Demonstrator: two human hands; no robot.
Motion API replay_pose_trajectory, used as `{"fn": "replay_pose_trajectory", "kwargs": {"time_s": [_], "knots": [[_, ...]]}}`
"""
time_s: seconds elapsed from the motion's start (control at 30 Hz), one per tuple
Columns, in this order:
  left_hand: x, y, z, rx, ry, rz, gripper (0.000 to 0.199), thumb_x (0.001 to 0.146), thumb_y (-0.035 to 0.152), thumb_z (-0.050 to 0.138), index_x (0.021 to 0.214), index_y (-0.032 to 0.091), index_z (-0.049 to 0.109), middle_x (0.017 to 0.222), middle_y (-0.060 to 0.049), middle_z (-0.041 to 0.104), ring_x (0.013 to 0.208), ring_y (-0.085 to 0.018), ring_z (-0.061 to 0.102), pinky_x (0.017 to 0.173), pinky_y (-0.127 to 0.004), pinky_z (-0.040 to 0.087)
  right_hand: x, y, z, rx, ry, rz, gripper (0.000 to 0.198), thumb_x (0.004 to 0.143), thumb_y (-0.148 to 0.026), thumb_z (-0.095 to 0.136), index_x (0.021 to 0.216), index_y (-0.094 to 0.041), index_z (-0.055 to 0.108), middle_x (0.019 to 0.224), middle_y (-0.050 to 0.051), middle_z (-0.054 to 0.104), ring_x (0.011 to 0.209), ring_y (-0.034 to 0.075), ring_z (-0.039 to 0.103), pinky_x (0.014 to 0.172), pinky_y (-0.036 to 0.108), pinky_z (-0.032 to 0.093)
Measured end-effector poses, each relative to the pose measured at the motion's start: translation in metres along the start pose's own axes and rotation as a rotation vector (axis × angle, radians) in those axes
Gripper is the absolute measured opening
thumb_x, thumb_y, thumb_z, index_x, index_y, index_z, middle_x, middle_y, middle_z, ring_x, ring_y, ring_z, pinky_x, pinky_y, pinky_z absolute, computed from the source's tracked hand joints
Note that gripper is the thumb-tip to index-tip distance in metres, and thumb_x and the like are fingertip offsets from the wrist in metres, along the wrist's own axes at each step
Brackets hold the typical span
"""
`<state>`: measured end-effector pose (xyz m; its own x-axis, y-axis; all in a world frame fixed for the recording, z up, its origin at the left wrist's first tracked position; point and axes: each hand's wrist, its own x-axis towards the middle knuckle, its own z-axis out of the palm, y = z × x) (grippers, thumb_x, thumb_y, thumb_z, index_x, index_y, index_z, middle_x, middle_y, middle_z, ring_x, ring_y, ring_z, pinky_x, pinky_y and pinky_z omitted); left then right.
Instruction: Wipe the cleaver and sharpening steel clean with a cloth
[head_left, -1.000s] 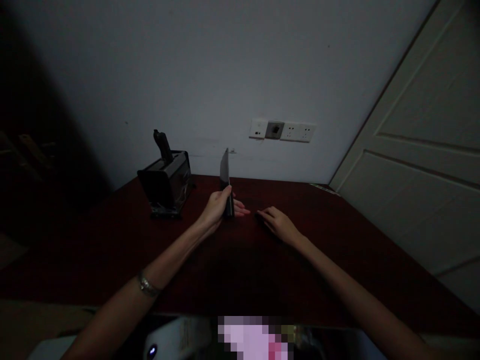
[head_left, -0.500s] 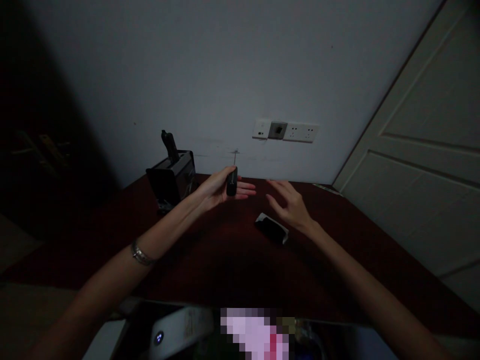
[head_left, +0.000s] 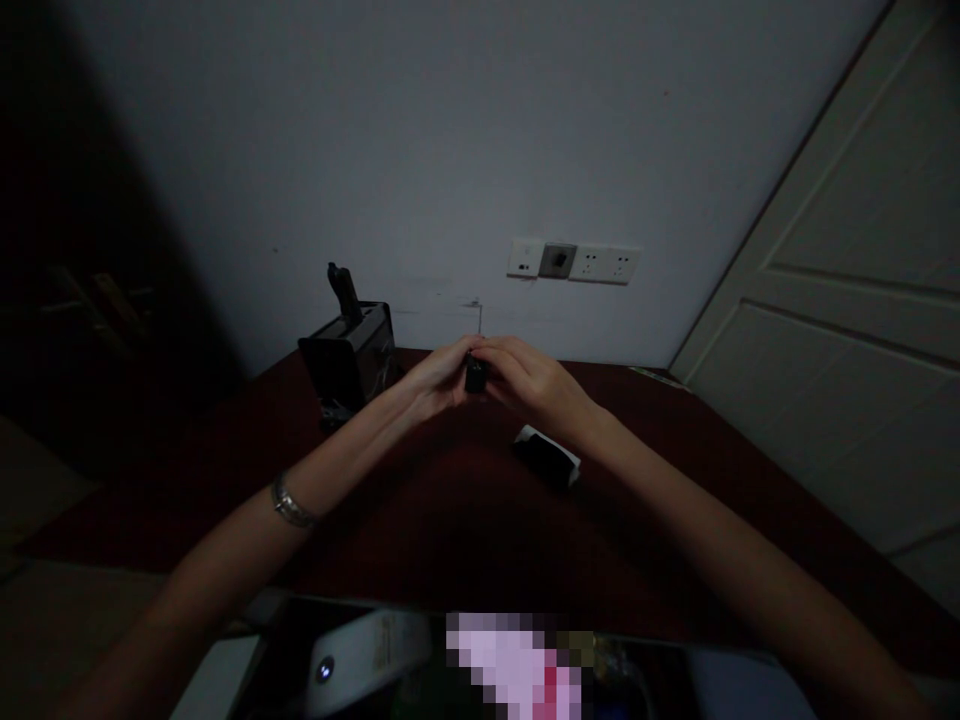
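Observation:
Over the dark red desk [head_left: 450,500], my two hands meet around a small black block-like thing [head_left: 475,374], from which a thin rod seems to rise. It is too dark to tell its exact kind. My left hand [head_left: 444,372], below a silver bracelet on the wrist, wraps it from the left. The fingers of my right hand [head_left: 525,375] close over its top and right side, hiding most of it. On the desk below my right wrist lies a flat black item [head_left: 546,460] with a white edge.
A black and grey box [head_left: 349,360] with a black handle sticking up stands left of my hands. Wall sockets [head_left: 574,262] sit behind, and a pale panelled door [head_left: 840,300] is at the right. A white device [head_left: 367,660] with a lit button lies at the near edge.
My right hand has moved left from above the flat black item and closed on the black block. My left fingers, stretched out before, now curl around it.

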<state>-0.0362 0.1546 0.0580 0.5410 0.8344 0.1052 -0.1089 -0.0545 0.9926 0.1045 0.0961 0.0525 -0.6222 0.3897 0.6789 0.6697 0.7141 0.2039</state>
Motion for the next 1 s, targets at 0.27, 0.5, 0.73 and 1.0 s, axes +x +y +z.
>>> {"fn": "replay_pose_trajectory", "kwargs": {"time_s": [0.27,0.5,0.73,1.0], "knots": [[-0.004,0.011,-0.005,-0.193,-0.211,-0.23,0.043,0.079,0.051,0.04,0.075,0.014,0.061,0.066,-0.01,0.066,0.064,-0.02,0.063,0.06,-0.031,0.051,0.025,0.019,-0.012,-0.024,0.034,-0.022,0.027,0.088,-0.023,0.041,0.112,-0.011,0.047,0.1,0.012,0.056,0.096,0.022,0.053,0.08,0.04,0.049],[0.004,0.045,-0.021,0.221,-0.102,-0.024,0.052,0.076,0.058,0.041,0.068,0.011,0.064,0.055,-0.012,0.062,0.056,-0.019,0.062,0.052,-0.025,0.048,0.047,0.049,-0.033,0.036,0.135,0.055,0.028,0.084,-0.037,0.049,0.102,-0.015,0.05,0.087,0.005,0.056,0.081,0.018,0.055,0.074,0.035,0.046],[-0.004,0.08,-0.022,0.433,0.045,0.46,0.024,0.068,0.025,0.064,0.085,0.008,0.067,0.078,-0.008,0.067,0.083,-0.02,0.062,0.08,-0.036,0.048,0.062,0.055,-0.044,0.116,0.194,0.081,0.036,0.082,-0.047,0.047,0.093,-0.014,0.053,0.082,0.002,0.054,0.08,0.014,0.055,0.075,0.033,0.046],[-0.01,0.072,-0.014,0.357,-0.096,0.469,0.018,0.065,0.015,0.069,0.082,0.009,0.066,0.077,-0.005,0.066,0.086,-0.021,0.063,0.083,-0.037,0.049,0.07,0.047,-0.046,0.13,0.24,0.094,0.036,0.083,-0.044,0.046,0.091,-0.011,0.057,0.081,0.003,0.054,0.087,0.019,0.057,0.079,0.04,0.045]]}}
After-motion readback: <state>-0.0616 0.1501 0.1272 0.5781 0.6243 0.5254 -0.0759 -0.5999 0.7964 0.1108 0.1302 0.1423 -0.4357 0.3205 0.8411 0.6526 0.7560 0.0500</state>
